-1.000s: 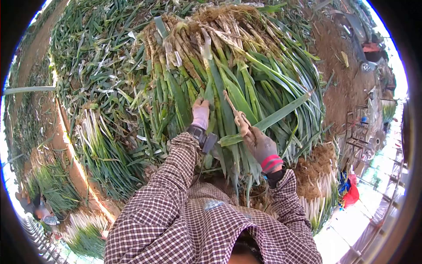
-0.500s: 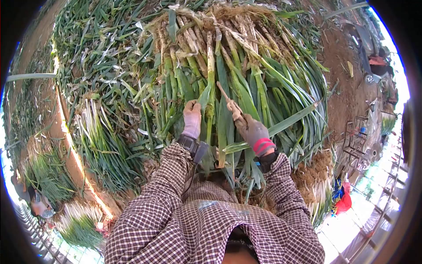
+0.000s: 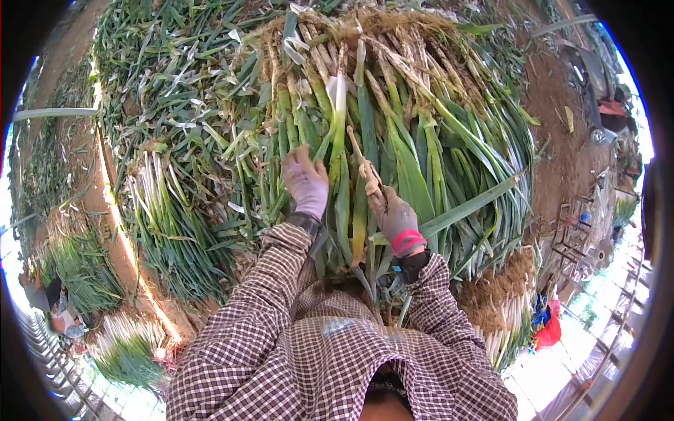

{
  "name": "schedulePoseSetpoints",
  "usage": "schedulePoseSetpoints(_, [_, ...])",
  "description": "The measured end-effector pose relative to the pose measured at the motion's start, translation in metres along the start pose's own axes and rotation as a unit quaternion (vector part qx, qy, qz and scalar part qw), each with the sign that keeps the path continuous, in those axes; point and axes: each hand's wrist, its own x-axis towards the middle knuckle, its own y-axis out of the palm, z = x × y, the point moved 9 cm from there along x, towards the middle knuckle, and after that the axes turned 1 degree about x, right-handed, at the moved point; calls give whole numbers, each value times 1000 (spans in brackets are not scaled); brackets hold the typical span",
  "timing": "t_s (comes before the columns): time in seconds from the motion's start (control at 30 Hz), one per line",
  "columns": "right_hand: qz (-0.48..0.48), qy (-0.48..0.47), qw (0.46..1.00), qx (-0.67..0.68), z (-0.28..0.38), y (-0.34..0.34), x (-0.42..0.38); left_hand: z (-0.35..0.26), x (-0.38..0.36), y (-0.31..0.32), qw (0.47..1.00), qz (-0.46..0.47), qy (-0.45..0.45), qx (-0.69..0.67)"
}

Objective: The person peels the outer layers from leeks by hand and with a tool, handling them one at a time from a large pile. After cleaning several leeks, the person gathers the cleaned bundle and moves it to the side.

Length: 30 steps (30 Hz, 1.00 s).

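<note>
A big heap of green onion stalks (image 3: 393,119) lies in front of me, roots and pale stems at the far end, long green leaves toward me. My left hand (image 3: 306,184), in a pale glove, presses on the stalks and grips one green stalk (image 3: 338,126). My right hand (image 3: 394,215), in a grey glove with a red cuff, holds a thin brown stick-like tool (image 3: 359,160) that points up into the heap. Both arms wear a checked shirt.
Loose cut leaves (image 3: 175,91) cover the ground to the left. Trimmed bundles with white stems (image 3: 151,203) lie at the left and bottom right (image 3: 502,326). Bare soil (image 3: 562,140) runs along the right. Another person (image 3: 49,309) crouches at the far left.
My left hand has slid up the heap and spread over the stalks. My right hand with the tool has stayed near the middle of the heap. The view has shifted slightly.
</note>
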Motion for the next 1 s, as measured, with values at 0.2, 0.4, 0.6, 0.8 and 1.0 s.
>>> schedulePoseSetpoints(0.2, [-22,7,1000,-3,28,-14,73,-52,30,58,948,286,9,142])
schedulePoseSetpoints(0.4, [-51,-3,999,-2,35,-19,176,-45,29,72,951,292,-77,72])
schedulePoseSetpoints(0.6, [-33,-44,998,20,35,-29,187,-24,16,88,933,341,-111,-44])
schedulePoseSetpoints(0.8, [0,-30,999,32,26,-21,92,7,-9,133,775,377,-275,-426])
schedulePoseSetpoints(1.0, [-18,-65,990,120,11,-8,99,7,-45,128,624,348,-354,-603])
